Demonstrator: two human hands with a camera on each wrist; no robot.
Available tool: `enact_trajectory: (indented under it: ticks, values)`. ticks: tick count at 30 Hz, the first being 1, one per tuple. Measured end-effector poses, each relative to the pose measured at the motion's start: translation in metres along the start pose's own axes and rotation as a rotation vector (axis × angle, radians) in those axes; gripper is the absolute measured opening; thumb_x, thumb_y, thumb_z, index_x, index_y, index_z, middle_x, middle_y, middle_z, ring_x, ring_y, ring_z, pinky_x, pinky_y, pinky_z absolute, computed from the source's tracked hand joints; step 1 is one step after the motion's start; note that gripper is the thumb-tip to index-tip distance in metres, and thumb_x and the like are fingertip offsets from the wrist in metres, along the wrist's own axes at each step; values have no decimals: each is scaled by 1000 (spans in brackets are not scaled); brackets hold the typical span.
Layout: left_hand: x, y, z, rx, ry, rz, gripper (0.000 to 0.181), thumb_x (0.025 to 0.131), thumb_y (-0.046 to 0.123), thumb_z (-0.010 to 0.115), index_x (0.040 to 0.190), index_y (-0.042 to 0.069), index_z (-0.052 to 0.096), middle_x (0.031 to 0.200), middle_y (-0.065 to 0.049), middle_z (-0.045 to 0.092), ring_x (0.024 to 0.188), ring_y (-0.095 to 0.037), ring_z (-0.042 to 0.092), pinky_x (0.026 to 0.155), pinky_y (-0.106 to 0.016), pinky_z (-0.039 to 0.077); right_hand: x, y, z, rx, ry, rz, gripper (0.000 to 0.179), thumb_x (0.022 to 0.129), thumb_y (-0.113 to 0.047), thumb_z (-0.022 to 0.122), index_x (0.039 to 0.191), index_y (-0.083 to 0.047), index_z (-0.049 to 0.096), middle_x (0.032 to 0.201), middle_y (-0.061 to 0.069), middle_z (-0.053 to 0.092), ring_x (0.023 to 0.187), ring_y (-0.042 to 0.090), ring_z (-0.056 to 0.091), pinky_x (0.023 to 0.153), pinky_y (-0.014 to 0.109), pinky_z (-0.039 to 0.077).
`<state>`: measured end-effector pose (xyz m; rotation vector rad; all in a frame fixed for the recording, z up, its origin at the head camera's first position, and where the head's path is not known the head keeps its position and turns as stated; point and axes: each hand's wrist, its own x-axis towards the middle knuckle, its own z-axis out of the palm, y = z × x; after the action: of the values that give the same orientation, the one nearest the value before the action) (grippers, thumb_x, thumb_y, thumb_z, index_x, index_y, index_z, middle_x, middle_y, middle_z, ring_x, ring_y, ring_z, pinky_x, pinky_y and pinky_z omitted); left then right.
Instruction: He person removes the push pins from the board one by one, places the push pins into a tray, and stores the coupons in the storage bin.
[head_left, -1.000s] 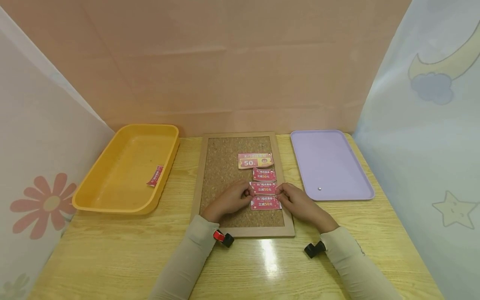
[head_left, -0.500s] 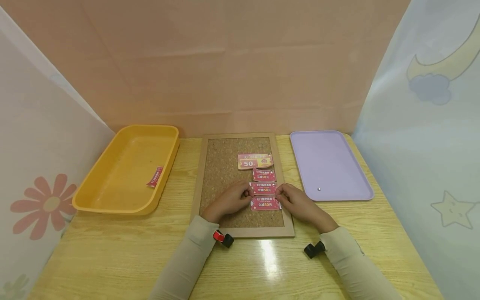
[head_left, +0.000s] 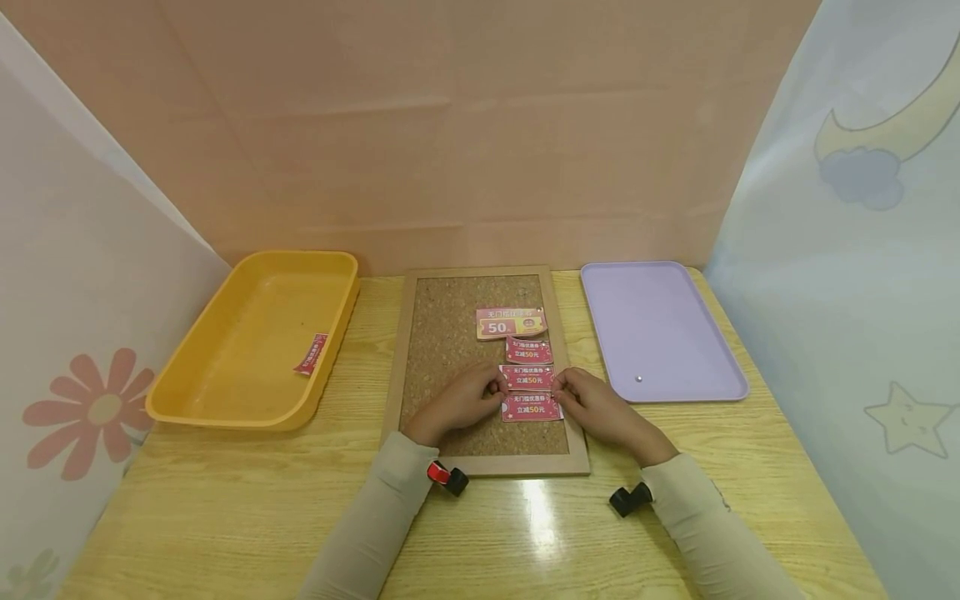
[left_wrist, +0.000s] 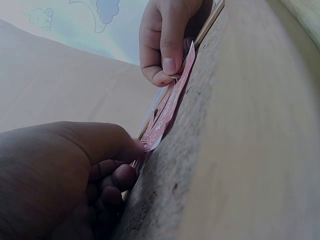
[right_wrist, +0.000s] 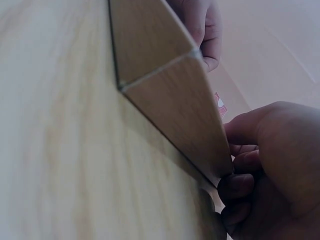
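A wood-framed cork board (head_left: 442,333) lies on the table, with several pink coupons in a column on its right side. My left hand (head_left: 463,402) pinches the left end of the lowest coupon (head_left: 531,409) between thumb and finger. At that coupon's right end, my right hand (head_left: 600,407) pinches a thumbtack (left_wrist: 175,76), whose metal head shows between thumb and fingertip in the left wrist view. Between its two ends the coupon bows slightly off the cork. Above it are two like coupons and a larger 50 coupon (head_left: 512,323), with small tacks at their right edges.
To the left stands a deep yellow tray (head_left: 217,412) with one pink coupon (head_left: 311,353) in it. A flat lilac tray (head_left: 660,325) with a single thumbtack (head_left: 639,379) lies to the right. A peach wall closes off the back, with printed sheets at both sides.
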<state>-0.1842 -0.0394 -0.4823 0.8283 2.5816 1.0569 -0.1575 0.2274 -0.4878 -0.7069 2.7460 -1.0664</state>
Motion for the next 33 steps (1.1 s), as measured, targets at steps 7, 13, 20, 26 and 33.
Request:
enact_trajectory:
  ticks: [7,13,20,26,33]
  values:
    - [0,2,-1,-19,2,-6,4,93,15,64,93,15,60,88,4,53,81,-11,49,71,-26,43,-1,1,-1,7,3,-12,7,102,-21,52,100,-15,56,88,-5,54,74,12,48,65,30,43]
    - [1,4,-2,-23,5,-2,3,94,14,62,93,12,60,87,3,53,81,-12,48,71,-27,43,-2,3,-5,62,-29,28,9,103,-23,49,101,-18,55,88,-4,54,73,14,49,64,29,43]
    - [2,3,-2,-32,16,5,5,94,17,63,93,13,60,87,4,53,80,-12,49,70,-26,44,-3,5,-9,159,-46,46,13,104,-28,48,103,-18,56,81,0,48,69,16,45,61,29,41]
    - [0,-1,-3,-77,17,-25,5,95,21,62,93,16,60,87,4,55,80,-12,50,68,-27,44,-4,12,-6,223,-26,51,13,103,-29,49,102,-19,56,78,0,47,69,15,45,63,29,41]
    - [-2,-5,-5,-192,21,-78,4,95,21,61,92,18,62,87,2,57,77,-13,51,65,-28,45,-8,17,-5,274,29,59,12,103,-29,50,102,-19,57,72,0,44,62,12,41,58,27,39]
